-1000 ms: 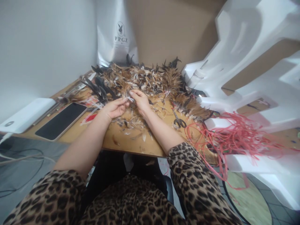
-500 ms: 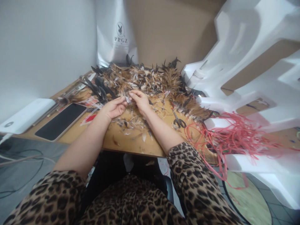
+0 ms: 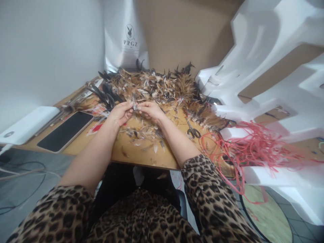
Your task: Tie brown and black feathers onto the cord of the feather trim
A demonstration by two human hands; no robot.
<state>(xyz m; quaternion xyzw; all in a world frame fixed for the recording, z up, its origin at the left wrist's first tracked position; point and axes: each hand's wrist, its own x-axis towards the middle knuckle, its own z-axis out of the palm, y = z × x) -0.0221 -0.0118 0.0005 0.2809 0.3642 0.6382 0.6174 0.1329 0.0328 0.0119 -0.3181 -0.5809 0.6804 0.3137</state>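
Observation:
My left hand [image 3: 121, 113] is closed in a pinch on the pale, fluffy base of a small feather [image 3: 134, 105]. From the other side my right hand [image 3: 150, 110] pinches at the same base, fingertips almost touching the left ones. Exactly how many feathers are between the fingers is too small to tell. Just beyond the hands spreads a heap of brown, white and black feathers [image 3: 157, 82]. Longer black feathers [image 3: 107, 96] lie to the left of it. Loose feather scraps [image 3: 144, 131] are scattered on the wooden table [image 3: 144, 158] under my wrists.
A phone [image 3: 66, 131] and a white power bank [image 3: 29, 124] lie at the left. Black-handled scissors [image 3: 193, 131] rest right of my right forearm. A tangle of pink ribbon strips [image 3: 258, 145] hangs over white foam pieces [image 3: 278, 179]. A white bag [image 3: 126, 37] stands behind.
Both hands have shifted slightly left. The right hand has come down, its fingers now level with and opposite the left fingertips at the feather's base.

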